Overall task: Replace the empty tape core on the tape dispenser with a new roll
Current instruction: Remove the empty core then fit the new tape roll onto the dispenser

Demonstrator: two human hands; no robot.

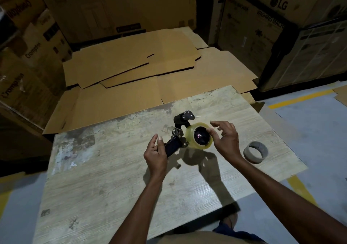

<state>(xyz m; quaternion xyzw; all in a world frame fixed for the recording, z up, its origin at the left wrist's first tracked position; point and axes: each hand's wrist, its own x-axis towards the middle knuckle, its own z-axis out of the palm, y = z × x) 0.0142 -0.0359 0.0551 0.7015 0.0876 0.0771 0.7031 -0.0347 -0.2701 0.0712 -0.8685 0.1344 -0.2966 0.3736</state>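
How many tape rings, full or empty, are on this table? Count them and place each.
2. The new roll sits on the tape dispenser mid-table; the empty core rests on the table to its right. None looks hidden.

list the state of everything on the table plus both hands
tape dispenser: held above the table by its handle
new roll: mounted on the dispenser's hub
empty core: off the dispenser, lying flat on the table with its hole up
left hand: grips the handle
right hand: fingers loosely spread, thumb touching the roll
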